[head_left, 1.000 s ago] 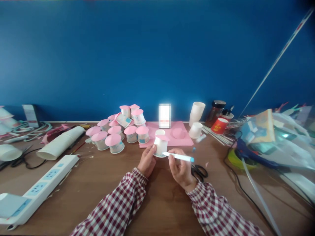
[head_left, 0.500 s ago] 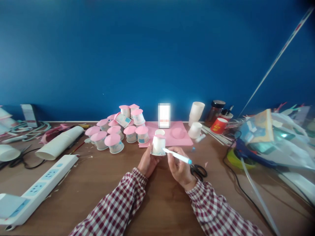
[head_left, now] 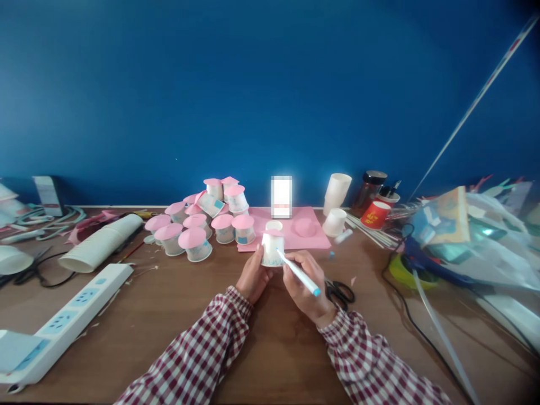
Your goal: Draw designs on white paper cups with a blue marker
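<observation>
— While the table point(head_left: 274, 349) stands as it did a moment ago, what differs?

— Right hand point(head_left: 306, 298) is turned; the pen point(head_left: 301, 275) leans steeper, its tip higher on the white cup point(head_left: 271, 247), above the blue marks point(head_left: 272, 261) along the lower rim. Judged: work is off that band; contact cannot be told.

— Fingers, position?

— Left hand point(head_left: 255, 275) clamps the cup by the pink sheet's point(head_left: 321, 236) near edge; right fingers pinch the pen.

— Clearance?

— Open toward the table's near edge; sheet beyond, scissors point(head_left: 341, 292) just beside the right wrist.
</observation>
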Tool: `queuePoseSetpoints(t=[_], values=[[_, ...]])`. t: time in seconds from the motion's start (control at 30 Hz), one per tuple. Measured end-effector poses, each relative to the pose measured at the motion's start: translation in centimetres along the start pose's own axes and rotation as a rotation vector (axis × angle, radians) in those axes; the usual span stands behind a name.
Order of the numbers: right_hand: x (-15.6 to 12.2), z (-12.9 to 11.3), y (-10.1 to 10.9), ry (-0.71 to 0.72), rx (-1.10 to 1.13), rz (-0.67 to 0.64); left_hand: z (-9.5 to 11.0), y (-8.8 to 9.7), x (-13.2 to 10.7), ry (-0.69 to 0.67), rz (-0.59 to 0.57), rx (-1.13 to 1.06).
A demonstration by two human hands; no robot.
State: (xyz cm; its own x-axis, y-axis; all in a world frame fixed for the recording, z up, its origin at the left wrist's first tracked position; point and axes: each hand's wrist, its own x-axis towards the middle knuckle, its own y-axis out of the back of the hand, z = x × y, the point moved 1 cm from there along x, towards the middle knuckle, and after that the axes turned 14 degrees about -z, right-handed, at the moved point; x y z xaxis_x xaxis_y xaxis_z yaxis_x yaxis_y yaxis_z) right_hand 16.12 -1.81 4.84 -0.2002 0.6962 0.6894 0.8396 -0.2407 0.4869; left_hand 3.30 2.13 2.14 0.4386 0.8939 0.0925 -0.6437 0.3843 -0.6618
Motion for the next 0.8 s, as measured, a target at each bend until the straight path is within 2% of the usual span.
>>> queuePoseSetpoints(t=[0.23,0.8], values=[[-0.23,0.58,0.37,-0.056,0.005,-0.064,-0.35,0.10,0.08,0.008,0.027,0.025],[-0.37,0.91,0.04,-0.075,-0.083,-0.102,-0.78,0.06,0.03,-0.032,-0.039,0.116]])
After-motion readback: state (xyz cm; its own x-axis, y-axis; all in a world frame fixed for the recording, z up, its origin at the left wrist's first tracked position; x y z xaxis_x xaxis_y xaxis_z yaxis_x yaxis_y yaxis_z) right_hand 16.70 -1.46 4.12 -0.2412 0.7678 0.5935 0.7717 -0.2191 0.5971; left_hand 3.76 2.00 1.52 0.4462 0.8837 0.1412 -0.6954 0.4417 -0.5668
